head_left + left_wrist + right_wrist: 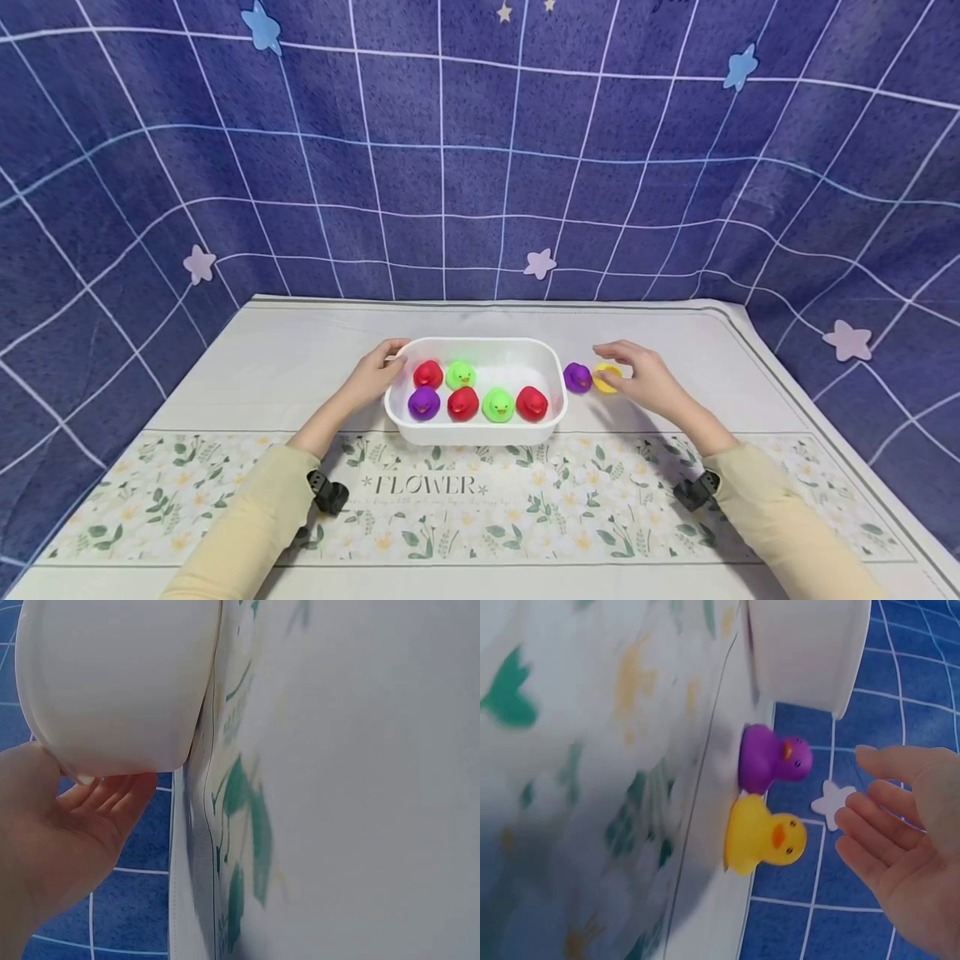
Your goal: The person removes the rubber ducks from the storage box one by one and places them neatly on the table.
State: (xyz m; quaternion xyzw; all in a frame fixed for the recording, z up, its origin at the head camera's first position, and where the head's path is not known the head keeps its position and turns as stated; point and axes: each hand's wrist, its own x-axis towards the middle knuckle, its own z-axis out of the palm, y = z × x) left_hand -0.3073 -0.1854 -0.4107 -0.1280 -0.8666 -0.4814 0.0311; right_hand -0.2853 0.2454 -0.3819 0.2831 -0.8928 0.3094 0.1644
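A white plastic tub (472, 434) stands mid-table, with red rubber ducks (532, 403), green ones (498, 405) and a purple one (424, 403) inside. My left hand (377, 372) holds the tub's left end. In the left wrist view its fingers (124, 799) lie against the outside of the end wall; the thumb tip is hidden at the rim. To the tub's right, a purple duck (761, 760) and a yellow duck (751, 834) sit side by side on the table. My right hand (637, 377) hovers over the yellow duck, thumb and fingers spread apart, holding nothing.
The white table cover (315, 350) has a floral strip (465, 533) along the front. A blue gridded cloth (480, 183) with star shapes hangs behind and at both sides. Both wrists wear small black cameras (327, 492).
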